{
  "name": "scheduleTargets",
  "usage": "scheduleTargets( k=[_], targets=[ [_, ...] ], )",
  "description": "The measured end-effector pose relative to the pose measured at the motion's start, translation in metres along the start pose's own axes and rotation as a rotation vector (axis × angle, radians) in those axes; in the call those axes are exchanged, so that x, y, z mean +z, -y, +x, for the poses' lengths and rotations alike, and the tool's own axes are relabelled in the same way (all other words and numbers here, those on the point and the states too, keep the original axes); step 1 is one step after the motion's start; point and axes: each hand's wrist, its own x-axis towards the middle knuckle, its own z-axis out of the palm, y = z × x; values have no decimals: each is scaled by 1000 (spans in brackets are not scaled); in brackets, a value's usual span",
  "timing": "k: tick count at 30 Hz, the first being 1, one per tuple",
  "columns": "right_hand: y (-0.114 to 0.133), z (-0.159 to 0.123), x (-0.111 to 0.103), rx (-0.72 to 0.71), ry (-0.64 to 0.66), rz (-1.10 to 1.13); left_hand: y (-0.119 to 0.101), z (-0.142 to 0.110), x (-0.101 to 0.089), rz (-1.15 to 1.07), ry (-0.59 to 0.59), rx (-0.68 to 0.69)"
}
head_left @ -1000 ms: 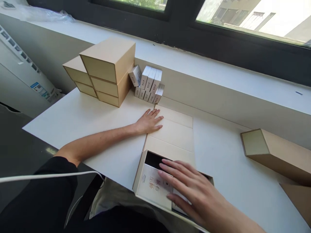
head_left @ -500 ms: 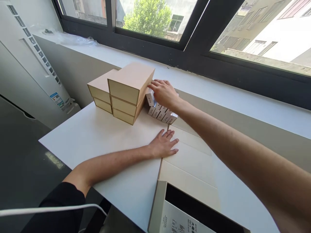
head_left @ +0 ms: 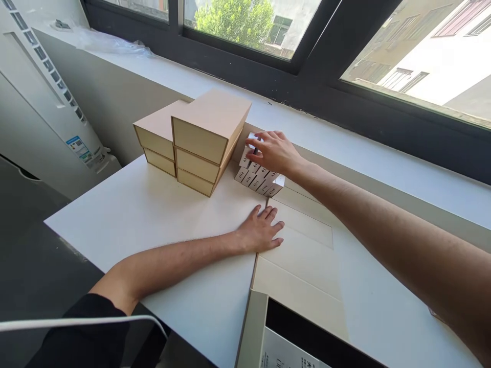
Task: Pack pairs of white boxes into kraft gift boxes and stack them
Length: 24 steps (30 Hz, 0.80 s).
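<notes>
My left hand (head_left: 261,231) lies flat with its fingers spread, across the white tabletop and the pale open lid flap (head_left: 303,230) of a box. Farther back, my right hand (head_left: 278,152) is over a stack of small white boxes (head_left: 255,180) with dark print on their ends. Its thumb and fingers are apart, and the fingertips touch or nearly touch a small white box (head_left: 245,156) at the stack's upper left. Part of the stack is hidden beneath that hand. An open box (head_left: 255,312) with a dark interior stands at the near edge; a printed white panel (head_left: 287,352) shows in it.
Left of the small boxes stand larger beige boxes (head_left: 199,140) in two side-by-side stacks. Behind the table (head_left: 153,214) run a white sill (head_left: 169,71) with clear plastic (head_left: 111,43) and a dark window frame (head_left: 245,61). A white cable (head_left: 76,321) crosses the lower left.
The small box under my right hand, tilted against the beige boxes before, now sits more squarely on the stack. My right fingers have spread. The view has shifted slightly; my left hand stays put.
</notes>
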Motion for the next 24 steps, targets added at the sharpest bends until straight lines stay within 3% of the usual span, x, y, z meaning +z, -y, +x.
scheduleTargets(
  k=[12,18,24],
  targets=[
    [6,13,11,35,155,-115,-1,-1,1,4,18,5],
    [12,19,13,68,163,-140,-1,-1,1,15,22,8],
    [11,21,8,80,180,-11,-1,-1,3,-2,28,-4]
  ],
)
